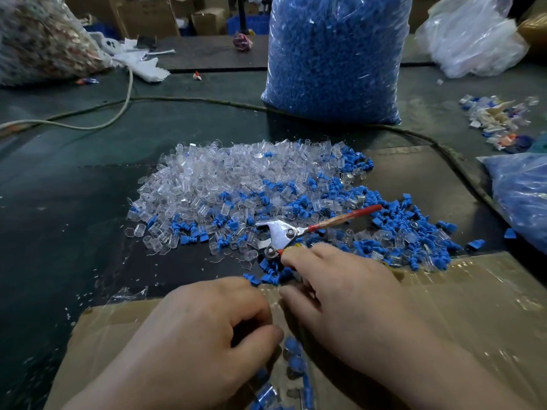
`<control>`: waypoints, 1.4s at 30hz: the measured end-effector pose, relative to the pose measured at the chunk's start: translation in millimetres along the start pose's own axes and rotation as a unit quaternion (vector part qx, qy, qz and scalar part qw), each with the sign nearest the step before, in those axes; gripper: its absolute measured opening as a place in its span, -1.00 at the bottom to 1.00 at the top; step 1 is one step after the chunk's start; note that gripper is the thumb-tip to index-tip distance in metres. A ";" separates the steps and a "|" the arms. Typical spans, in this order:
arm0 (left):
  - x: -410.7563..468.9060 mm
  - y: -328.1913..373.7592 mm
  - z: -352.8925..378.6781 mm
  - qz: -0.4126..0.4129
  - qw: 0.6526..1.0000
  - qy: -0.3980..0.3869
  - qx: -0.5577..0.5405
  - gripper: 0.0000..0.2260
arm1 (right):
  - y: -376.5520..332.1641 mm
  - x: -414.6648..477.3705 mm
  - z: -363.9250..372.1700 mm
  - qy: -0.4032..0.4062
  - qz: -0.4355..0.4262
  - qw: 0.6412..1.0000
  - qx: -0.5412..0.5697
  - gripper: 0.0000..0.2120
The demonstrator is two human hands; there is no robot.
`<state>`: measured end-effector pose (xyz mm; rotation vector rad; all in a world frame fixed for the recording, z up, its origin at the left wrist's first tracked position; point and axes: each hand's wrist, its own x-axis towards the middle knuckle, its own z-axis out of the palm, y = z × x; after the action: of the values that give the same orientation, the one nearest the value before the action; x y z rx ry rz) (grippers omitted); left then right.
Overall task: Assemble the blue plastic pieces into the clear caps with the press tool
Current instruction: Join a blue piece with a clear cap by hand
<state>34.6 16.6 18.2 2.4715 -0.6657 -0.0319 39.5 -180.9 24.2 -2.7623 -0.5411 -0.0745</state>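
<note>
Desk: the dark green desk [59, 187] shows as a wide strip from the left edge to the pile, with a pale cable [125, 93] looping across its far part.
Clear caps: the clear caps [207, 184] are heaped mid-desk, and the heap's left margin is ragged with strays.
Box: the taped cardboard box [124, 324] is at the near edge; the slot between its flaps shows assembled pieces [293, 356].
Left hand: the left hand [201, 335] is at the slot with fingers curled and thumb tip meeting forefinger. Contents cannot be told.
Press tool: the press tool [281, 232] lies on the pile's near edge, jaws apart, its red handle angled up to the right.
Right hand: the right hand [340, 291] holds the lower handle, forefinger reaching the pivot.
Blue pieces: the blue pieces [399, 226] are spread to the right, up to the box edge.
Bag: a tall bag of blue stock [334, 54] stands behind the pile.
Right edge: a second blue bag [524, 196] crowds the margin.
</note>
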 end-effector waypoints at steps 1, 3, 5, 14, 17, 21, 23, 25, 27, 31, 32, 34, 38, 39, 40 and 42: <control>0.7 0.6 0.4 0.002 1.000 0.000 -0.002 -0.77 | 0.0 1.3 1.9 0.000 -0.006 1.000 -0.009 -0.65; 2.5 -0.6 1.4 -0.039 0.998 0.053 0.001 -0.80 | -1.7 5.3 6.2 -0.003 -0.024 0.999 -0.030 -0.63; 5.0 -6.3 3.4 -0.103 0.986 0.130 0.021 -0.83 | -4.9 11.3 9.0 -0.017 -0.032 0.998 -0.056 -0.67; 14.1 -6.4 13.1 -0.127 0.982 0.069 0.124 -0.70 | -4.5 21.3 15.8 -0.038 -0.049 0.993 -0.099 -0.67; 14.7 -6.2 12.5 -0.135 0.982 0.082 0.105 -0.75 | -4.5 21.9 15.1 -0.039 -0.047 0.994 -0.087 -0.70; 15.7 -8.8 16.1 -0.150 0.978 0.104 0.098 -0.61 | -7.1 20.2 13.1 -0.031 -0.048 0.996 -0.070 -0.79; 16.3 -9.0 16.8 -0.138 0.980 0.092 0.106 -0.63 | -8.5 19.7 12.7 -0.027 -0.049 0.996 -0.068 -0.79; 16.8 -9.2 17.4 -0.122 0.983 0.084 0.108 -0.69 | -9.1 19.7 12.4 -0.029 -0.050 0.996 -0.060 -0.80; 17.4 -9.5 17.8 -0.116 0.984 0.082 0.104 -0.72 | -9.1 19.5 11.9 -0.037 -0.047 0.997 -0.047 -0.83; 18.8 -8.9 20.3 -0.114 0.984 0.089 0.102 -0.63 | -6.6 18.8 10.3 -0.034 -0.029 0.999 -0.031 -0.83; 19.2 -8.6 21.4 -0.115 0.984 0.089 0.106 -0.59 | -5.9 18.8 10.1 -0.031 -0.025 0.999 -0.030 -0.79; 20.2 -8.0 22.8 -0.116 0.983 0.090 0.114 -0.54 | -5.7 20.3 9.6 -0.028 -0.022 0.999 -0.018 -0.74; 20.8 -9.3 23.0 -0.089 0.985 0.087 0.124 -0.69 | -7.2 21.9 8.6 -0.012 -0.001 0.999 0.036 -0.78; 20.9 -9.7 22.9 -0.086 0.985 0.090 0.120 -0.73 | -7.5 21.5 7.8 -0.008 0.010 0.999 0.053 -0.88; 20.7 -10.4 23.5 -0.086 0.985 0.092 0.115 -0.76 | -6.7 20.9 7.7 -0.002 0.019 0.998 0.068 -0.96; 20.7 -11.5 24.7 -0.086 0.986 0.093 0.109 -0.79 | -6.8 20.2 6.9 -0.002 0.034 0.996 0.084 -0.83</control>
<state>53.8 2.2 -6.1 2.6941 -0.3930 0.2135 55.6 -165.5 22.0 -2.6151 -0.4333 -0.0084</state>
